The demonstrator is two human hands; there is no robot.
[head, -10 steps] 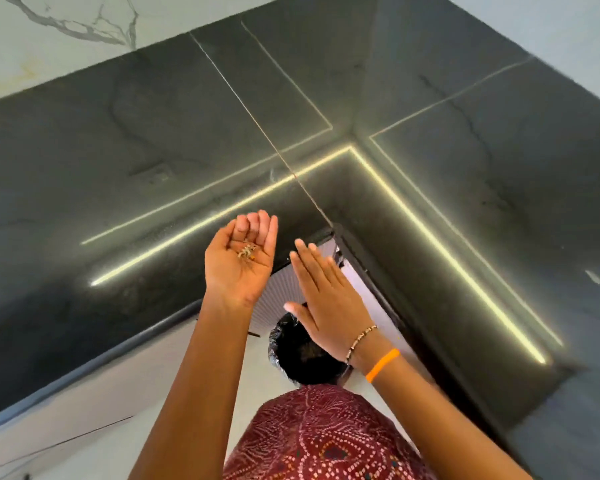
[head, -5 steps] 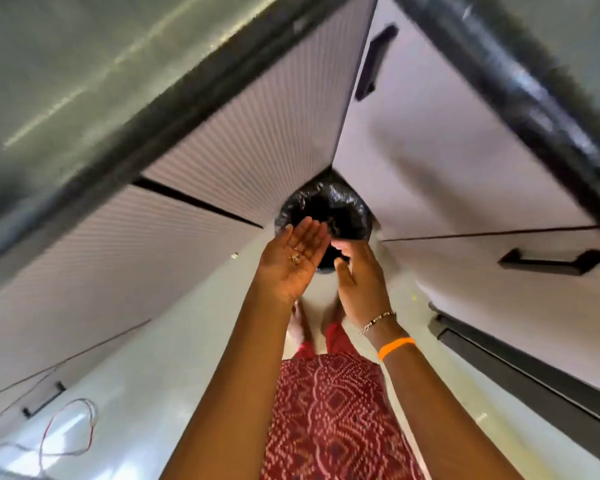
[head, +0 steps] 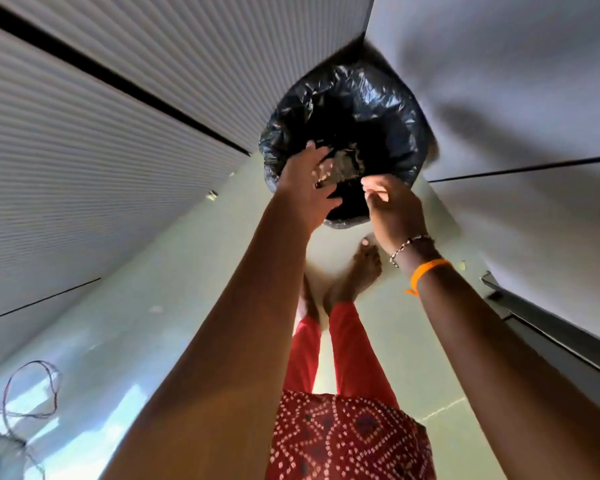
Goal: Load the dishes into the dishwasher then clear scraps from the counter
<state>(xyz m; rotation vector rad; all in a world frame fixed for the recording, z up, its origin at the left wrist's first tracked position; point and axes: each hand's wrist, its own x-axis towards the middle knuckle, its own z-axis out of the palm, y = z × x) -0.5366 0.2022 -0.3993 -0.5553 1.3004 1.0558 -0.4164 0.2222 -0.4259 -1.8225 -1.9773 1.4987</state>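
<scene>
A bin lined with a black bag stands on the floor in the corner between the cabinets. My left hand is tipped over its near rim with the fingers straight. Small food scraps lie at its fingertips and over the bin's mouth, blurred. My right hand hovers just right of the left one, above the bin's near edge. Its fingers are loosely bent toward the left palm and hold nothing that I can see.
Ribbed cabinet fronts run along the left and smooth white ones along the right. My bare feet stand on the pale floor just before the bin. A thin red cable lies at the lower left.
My view dropped from the dark counter to the bin. Both hands came down over it, and the left hand turned from palm-up, cupping the scraps, to tipped over the bin's mouth.
</scene>
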